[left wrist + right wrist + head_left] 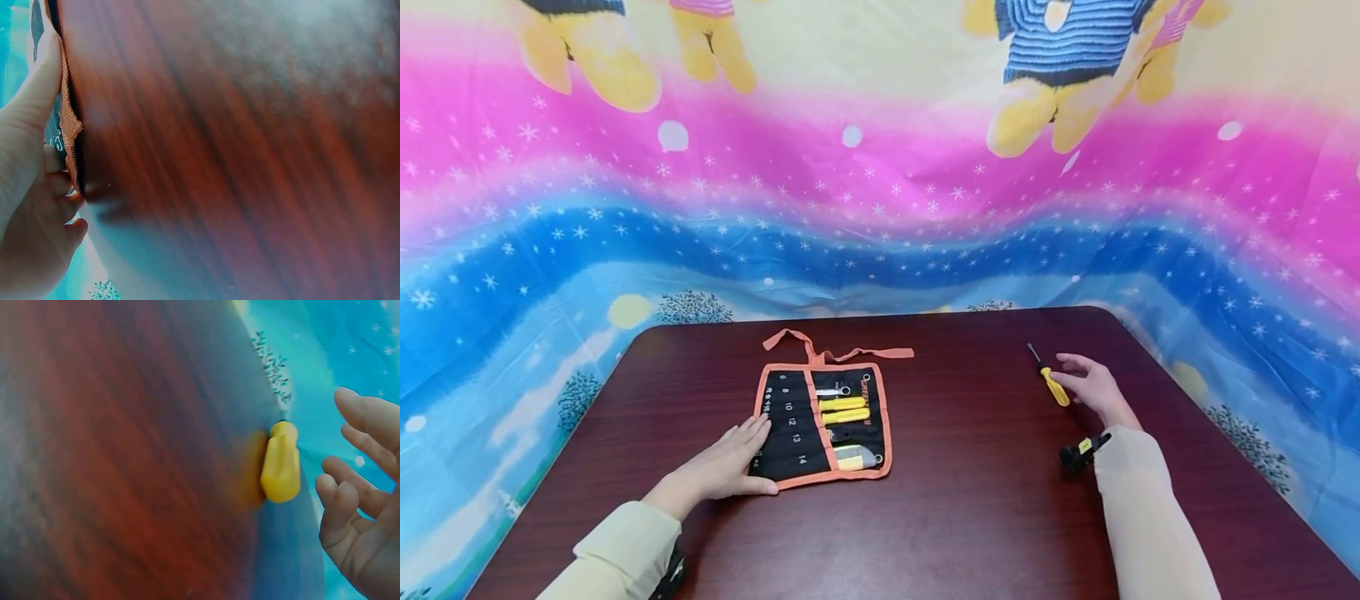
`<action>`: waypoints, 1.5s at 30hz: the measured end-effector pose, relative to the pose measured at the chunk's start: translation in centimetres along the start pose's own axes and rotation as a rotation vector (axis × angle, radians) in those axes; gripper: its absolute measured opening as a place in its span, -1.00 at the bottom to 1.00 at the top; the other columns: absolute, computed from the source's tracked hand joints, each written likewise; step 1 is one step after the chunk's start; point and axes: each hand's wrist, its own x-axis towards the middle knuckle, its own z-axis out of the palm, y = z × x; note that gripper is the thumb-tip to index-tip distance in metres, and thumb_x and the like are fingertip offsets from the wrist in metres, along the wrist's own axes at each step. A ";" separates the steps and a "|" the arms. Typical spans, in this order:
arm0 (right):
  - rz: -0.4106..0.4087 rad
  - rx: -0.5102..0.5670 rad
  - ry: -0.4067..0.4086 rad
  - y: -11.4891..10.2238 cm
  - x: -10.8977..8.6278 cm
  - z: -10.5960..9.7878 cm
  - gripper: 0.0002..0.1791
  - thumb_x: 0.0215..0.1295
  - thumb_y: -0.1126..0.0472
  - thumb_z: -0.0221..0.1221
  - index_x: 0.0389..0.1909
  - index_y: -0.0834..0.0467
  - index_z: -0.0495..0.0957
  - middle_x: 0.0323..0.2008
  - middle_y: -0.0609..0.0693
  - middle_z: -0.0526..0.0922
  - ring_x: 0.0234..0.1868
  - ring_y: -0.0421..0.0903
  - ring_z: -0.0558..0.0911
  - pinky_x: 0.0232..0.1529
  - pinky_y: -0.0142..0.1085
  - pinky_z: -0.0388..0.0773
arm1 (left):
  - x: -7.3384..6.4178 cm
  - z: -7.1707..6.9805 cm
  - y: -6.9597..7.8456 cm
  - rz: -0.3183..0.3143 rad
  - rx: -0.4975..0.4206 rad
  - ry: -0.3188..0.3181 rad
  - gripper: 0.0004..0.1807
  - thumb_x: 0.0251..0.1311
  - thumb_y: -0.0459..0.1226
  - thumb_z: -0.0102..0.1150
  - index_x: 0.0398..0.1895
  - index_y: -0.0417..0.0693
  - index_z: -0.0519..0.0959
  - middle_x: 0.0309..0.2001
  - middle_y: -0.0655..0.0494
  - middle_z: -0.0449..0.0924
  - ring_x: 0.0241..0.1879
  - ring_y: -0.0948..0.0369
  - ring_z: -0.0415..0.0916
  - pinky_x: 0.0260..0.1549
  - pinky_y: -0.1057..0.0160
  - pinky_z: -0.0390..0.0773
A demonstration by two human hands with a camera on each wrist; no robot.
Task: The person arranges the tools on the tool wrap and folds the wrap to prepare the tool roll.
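Note:
A black tool pouch (pixel 781 454) with orange trim lies unrolled on the table. Its slots hold yellow-handled tools (pixel 846 416) and a grey-and-yellow utility knife (pixel 853 457). My left hand (pixel 718 467) rests with extended fingers on the pouch's left side, the thumb by the near-left corner. In the left wrist view that hand lies along the orange edge (pixel 67 106). At the right, a screwdriver (pixel 1055 387) with a yellow handle lies on the table, its shaft pointing away. My right hand (pixel 1099 393) hovers just right of it, fingers loosely bent; the right wrist view shows a gap to the handle (pixel 281 465).
Orange tie straps (pixel 868 354) spread from the pouch's far edge. Dark wood tabletop (pixel 958 433) lies between the pouch and the screwdriver. A patterned cloth (pixel 880 192) hangs behind the table and along its sides.

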 end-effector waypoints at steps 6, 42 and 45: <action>0.034 -0.046 -0.048 0.5 0.3 0.5 -0.37 0.30 0.10 0.12 0.31 0.29 0.20 0.14 0.36 0.28 -0.14 0.10 0.44 -0.31 -0.25 0.48 | 0.1 -0.1 0.0 0.005 0.016 -0.001 0.12 -0.06 0.23 0.20 0.34 -0.42 0.05 0.35 -0.33 -0.04 0.34 -0.18 -0.14 0.23 -0.14 -0.05; 0.036 -0.084 -0.062 -0.9 1.1 0.7 -0.60 0.31 0.32 0.05 0.10 0.47 0.38 -0.05 0.34 0.48 -0.23 0.04 0.53 -0.31 -0.25 0.56 | 0.1 0.1 -0.2 0.020 0.032 -0.001 0.14 -0.08 0.27 0.17 0.34 -0.42 0.06 0.35 -0.32 -0.03 0.34 -0.17 -0.12 0.23 -0.13 -0.03; 0.022 -0.096 -0.054 -1.9 1.2 0.7 -0.61 0.32 0.30 0.05 0.10 0.44 0.39 -0.04 0.35 0.48 -0.18 0.12 0.52 -0.26 -0.20 0.56 | 0.1 0.0 -0.2 0.022 0.035 -0.001 0.14 -0.07 0.26 0.18 0.34 -0.42 0.06 0.35 -0.33 -0.03 0.34 -0.17 -0.12 0.23 -0.13 -0.03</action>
